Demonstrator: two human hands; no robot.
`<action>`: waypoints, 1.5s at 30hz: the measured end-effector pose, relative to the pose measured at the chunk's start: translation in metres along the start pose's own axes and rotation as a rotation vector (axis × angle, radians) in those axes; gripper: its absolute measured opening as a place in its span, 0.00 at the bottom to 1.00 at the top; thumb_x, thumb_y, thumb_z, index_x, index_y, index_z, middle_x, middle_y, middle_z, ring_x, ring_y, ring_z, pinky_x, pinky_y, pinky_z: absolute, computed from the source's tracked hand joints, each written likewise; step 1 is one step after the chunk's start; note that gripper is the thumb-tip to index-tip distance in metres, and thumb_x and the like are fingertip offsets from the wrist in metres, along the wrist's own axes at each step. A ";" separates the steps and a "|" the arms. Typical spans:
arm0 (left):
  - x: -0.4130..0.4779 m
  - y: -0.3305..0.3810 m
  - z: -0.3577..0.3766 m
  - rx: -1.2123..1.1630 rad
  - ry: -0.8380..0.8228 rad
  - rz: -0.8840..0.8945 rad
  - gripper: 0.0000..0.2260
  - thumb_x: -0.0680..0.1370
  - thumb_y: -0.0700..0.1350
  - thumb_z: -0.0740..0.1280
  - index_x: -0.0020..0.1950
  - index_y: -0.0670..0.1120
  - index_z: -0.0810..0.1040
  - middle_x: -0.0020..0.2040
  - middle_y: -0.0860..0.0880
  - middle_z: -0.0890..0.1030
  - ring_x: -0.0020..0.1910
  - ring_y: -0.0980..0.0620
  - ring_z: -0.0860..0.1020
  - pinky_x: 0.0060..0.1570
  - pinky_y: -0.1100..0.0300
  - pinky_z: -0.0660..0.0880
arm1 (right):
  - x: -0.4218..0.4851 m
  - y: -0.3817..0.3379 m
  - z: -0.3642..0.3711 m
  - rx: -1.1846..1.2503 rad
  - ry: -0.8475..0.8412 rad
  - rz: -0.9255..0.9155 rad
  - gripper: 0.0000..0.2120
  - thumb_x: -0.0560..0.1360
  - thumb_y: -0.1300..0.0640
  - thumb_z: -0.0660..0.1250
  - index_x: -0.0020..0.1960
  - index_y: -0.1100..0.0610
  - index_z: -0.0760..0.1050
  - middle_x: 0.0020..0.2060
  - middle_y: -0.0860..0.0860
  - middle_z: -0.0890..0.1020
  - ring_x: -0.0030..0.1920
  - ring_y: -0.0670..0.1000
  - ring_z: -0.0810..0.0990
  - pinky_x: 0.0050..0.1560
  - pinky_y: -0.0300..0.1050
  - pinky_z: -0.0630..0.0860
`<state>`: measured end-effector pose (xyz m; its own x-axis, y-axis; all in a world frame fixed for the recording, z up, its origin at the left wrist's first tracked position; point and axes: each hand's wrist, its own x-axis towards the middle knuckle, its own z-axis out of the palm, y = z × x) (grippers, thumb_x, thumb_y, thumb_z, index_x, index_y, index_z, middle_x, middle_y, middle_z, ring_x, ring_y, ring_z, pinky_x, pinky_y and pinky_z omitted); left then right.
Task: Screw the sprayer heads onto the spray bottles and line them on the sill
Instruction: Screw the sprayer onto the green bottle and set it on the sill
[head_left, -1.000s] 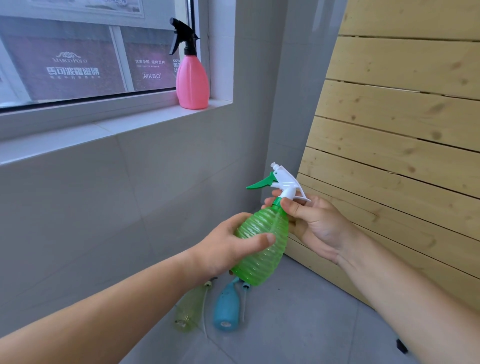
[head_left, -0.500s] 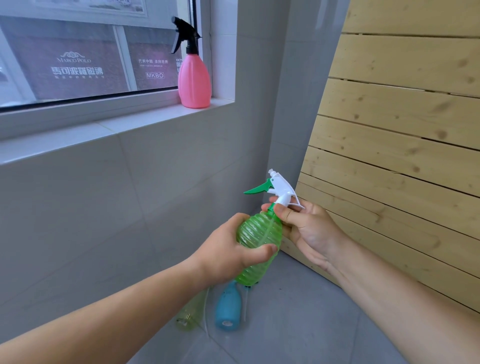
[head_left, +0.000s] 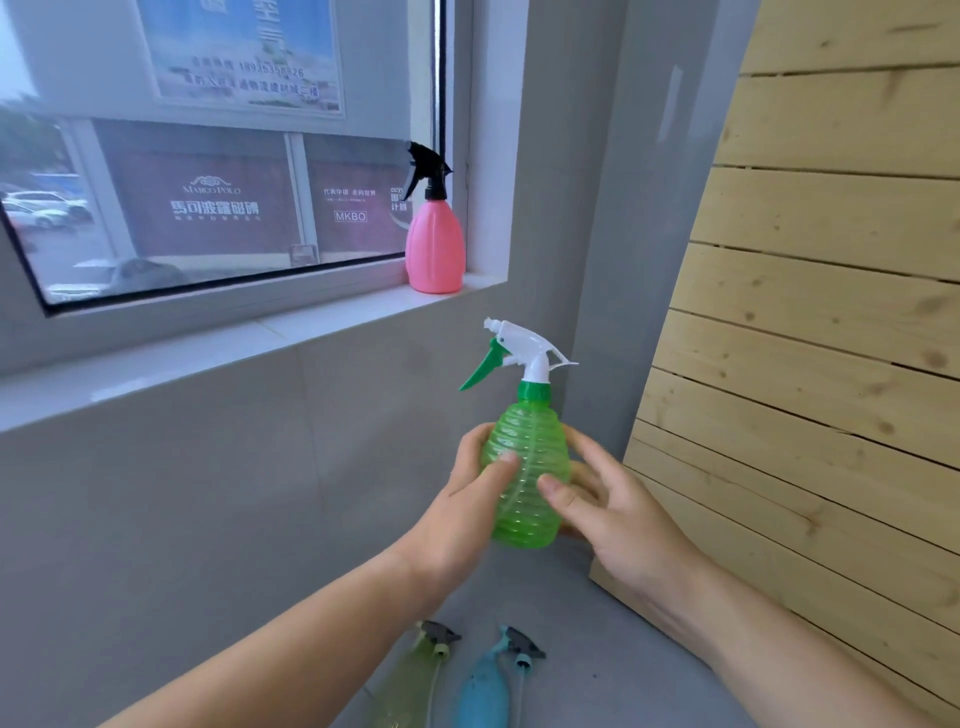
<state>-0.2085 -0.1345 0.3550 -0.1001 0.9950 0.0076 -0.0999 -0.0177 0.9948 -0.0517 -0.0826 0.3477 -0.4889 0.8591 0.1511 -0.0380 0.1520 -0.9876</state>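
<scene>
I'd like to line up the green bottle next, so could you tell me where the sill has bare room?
The sill is bare leftward from the pink bottle; only its right end, against the window reveal, is taken.

The translucent bright-green ribbed plastic spray bottle (head_left: 525, 467) carries fine horizontal ridges, a solid green collar, and a white sprayer head with a green trigger (head_left: 514, 349). At 11 o'clock from it, the opaque pink plastic spray bottle (head_left: 434, 248) has faint vertical flutes and a black sprayer head (head_left: 429, 170). The window sill (head_left: 218, 343) is white, the wall tiles grey. At 3 o'clock, pale yellow knotted wooden slats (head_left: 810, 322). At 6 o'clock on the grey floor lie a pale yellow-green translucent bottle (head_left: 410, 686) and a light-blue opaque bottle (head_left: 485, 693), both with grey heads.
</scene>
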 end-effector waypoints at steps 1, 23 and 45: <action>0.002 0.004 -0.006 -0.002 0.002 0.028 0.13 0.86 0.47 0.58 0.69 0.57 0.70 0.57 0.52 0.83 0.57 0.51 0.82 0.52 0.58 0.82 | 0.007 -0.003 0.004 -0.031 -0.007 -0.022 0.23 0.79 0.58 0.66 0.70 0.41 0.69 0.58 0.47 0.84 0.58 0.51 0.83 0.60 0.55 0.78; 0.130 0.143 -0.162 0.327 0.455 0.262 0.17 0.80 0.43 0.71 0.68 0.48 0.72 0.51 0.41 0.86 0.49 0.44 0.87 0.52 0.51 0.83 | 0.240 -0.099 0.123 -0.187 -0.002 -0.215 0.13 0.79 0.56 0.64 0.60 0.44 0.70 0.47 0.42 0.81 0.44 0.40 0.81 0.43 0.32 0.77; 0.169 0.133 -0.181 0.453 0.506 0.226 0.22 0.81 0.49 0.69 0.74 0.52 0.71 0.62 0.43 0.84 0.59 0.43 0.84 0.65 0.43 0.77 | 0.263 -0.091 0.135 -0.276 0.080 -0.192 0.25 0.80 0.54 0.63 0.76 0.47 0.62 0.65 0.49 0.75 0.50 0.41 0.78 0.40 0.23 0.70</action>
<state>-0.4181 0.0132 0.4699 -0.5275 0.8022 0.2798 0.3872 -0.0662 0.9196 -0.2948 0.0637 0.4719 -0.4254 0.8359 0.3470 0.1194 0.4319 -0.8940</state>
